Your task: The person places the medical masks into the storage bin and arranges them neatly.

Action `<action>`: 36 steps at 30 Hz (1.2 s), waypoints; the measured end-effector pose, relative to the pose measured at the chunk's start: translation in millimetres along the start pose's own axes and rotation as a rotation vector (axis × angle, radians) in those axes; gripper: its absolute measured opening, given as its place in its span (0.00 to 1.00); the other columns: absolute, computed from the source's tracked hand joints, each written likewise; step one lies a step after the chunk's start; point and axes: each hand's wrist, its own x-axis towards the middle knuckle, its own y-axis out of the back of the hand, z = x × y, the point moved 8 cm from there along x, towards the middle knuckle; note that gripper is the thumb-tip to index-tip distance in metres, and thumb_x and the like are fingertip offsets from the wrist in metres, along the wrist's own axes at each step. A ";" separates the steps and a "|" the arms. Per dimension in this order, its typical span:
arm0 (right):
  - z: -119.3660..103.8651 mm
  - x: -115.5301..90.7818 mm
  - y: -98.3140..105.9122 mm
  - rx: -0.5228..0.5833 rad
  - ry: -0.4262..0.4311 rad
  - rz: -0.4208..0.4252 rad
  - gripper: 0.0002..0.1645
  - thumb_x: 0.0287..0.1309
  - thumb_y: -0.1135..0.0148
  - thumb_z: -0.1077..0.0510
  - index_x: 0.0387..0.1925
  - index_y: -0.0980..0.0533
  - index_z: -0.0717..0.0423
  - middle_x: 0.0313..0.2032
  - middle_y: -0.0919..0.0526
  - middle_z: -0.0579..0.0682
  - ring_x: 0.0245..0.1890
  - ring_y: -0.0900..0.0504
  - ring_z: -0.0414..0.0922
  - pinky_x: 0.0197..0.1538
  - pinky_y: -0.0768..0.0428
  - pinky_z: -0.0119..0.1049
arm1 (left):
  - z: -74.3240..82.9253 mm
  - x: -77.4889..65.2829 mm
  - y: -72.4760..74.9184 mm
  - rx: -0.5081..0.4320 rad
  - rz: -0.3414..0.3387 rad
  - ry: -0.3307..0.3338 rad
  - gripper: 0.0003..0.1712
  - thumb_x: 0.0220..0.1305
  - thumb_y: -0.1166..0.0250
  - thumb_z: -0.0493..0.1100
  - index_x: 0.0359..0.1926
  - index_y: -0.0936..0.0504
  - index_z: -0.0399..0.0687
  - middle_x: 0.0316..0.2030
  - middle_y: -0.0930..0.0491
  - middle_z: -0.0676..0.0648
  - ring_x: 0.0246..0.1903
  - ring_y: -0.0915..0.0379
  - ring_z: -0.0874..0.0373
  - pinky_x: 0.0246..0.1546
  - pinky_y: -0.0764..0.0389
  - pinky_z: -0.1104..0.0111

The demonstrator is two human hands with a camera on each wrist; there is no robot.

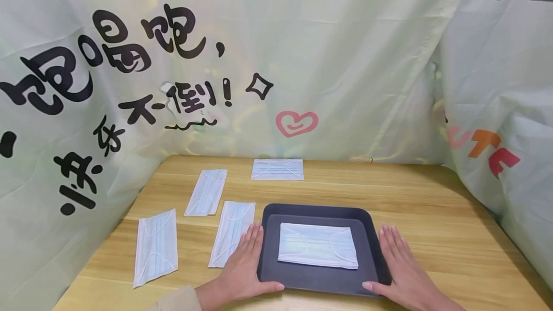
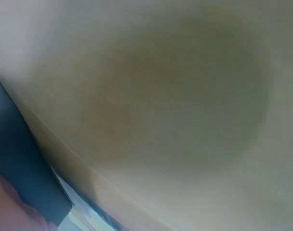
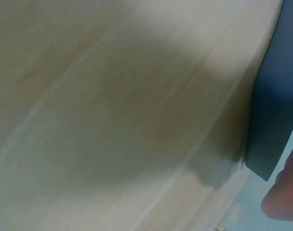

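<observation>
The dark tray (image 1: 319, 211), lying well short of the far edge of the desk (image 1: 440, 215) and bearing stacked face masks (image 1: 318, 246), appears stiff, light and smooth, best taken at its opposite short sides, where left hand (image 1: 244, 270) and right hand (image 1: 402, 270) rest straight-fingered, thumbs spread.

pale cloth walls (image 1: 367, 61) with black lettering (image 1: 137, 105) and a pink heart (image 1: 296, 125) around a wood-grain tabletop (image 1: 389, 188)

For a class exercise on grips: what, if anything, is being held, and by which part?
The dark tray, by its sides: left hand at its left, right hand at its right, thumbs at its near edge.
</observation>
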 end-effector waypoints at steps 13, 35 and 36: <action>1.2 -7.7 -6.4 0.019 -0.014 -0.063 0.74 0.35 0.31 0.31 0.71 0.59 0.64 0.73 0.70 0.50 0.70 0.79 0.36 0.67 0.79 0.22 | -11.4 -9.8 19.5 -0.041 0.161 0.014 0.61 0.48 0.42 0.74 0.69 0.48 0.35 0.70 0.49 0.36 0.70 0.53 0.42 0.71 0.67 0.69; 1.4 -6.7 -10.5 0.012 -0.067 -0.143 0.71 0.39 0.35 0.29 0.71 0.58 0.65 0.71 0.55 0.65 0.69 0.82 0.34 0.65 0.81 0.20 | -95.5 -59.3 43.9 -0.237 0.376 0.428 0.34 0.42 0.25 0.50 0.45 0.23 0.29 0.40 0.25 0.39 0.37 0.28 0.51 0.39 0.22 0.59; 1.0 -6.4 -9.6 0.005 -0.057 -0.131 0.71 0.38 0.35 0.29 0.70 0.57 0.66 0.71 0.55 0.65 0.69 0.82 0.34 0.65 0.81 0.21 | -96.6 -60.0 42.7 -0.253 0.361 0.447 0.33 0.43 0.25 0.49 0.44 0.23 0.29 0.39 0.24 0.38 0.36 0.28 0.51 0.39 0.23 0.60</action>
